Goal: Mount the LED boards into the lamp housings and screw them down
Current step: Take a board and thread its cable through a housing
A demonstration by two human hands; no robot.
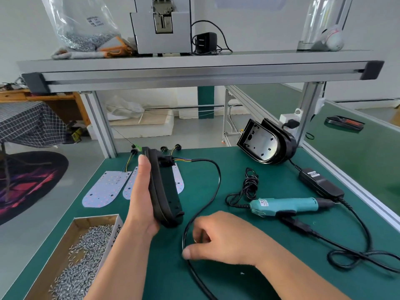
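My left hand (141, 198) grips a black lamp housing (165, 191), held on edge above the green table (270, 256). A black cable (213, 191) runs from the housing's top in a loop down to my right hand (218, 239), whose curled fingers and thumb hold it low on the table. Several white LED boards (107, 188) with coloured wires lie flat behind the held housing, partly hidden by it. A second black housing (265, 142) leans open at the back right. A teal electric screwdriver (285, 205) lies to the right.
A cardboard box of silver screws (86, 256) sits at the front left. A black power adapter (320, 184) and its cords trail over the right side. An aluminium shelf (194, 68) spans overhead with a bag of screws (84, 29). A conveyor belt runs at the right.
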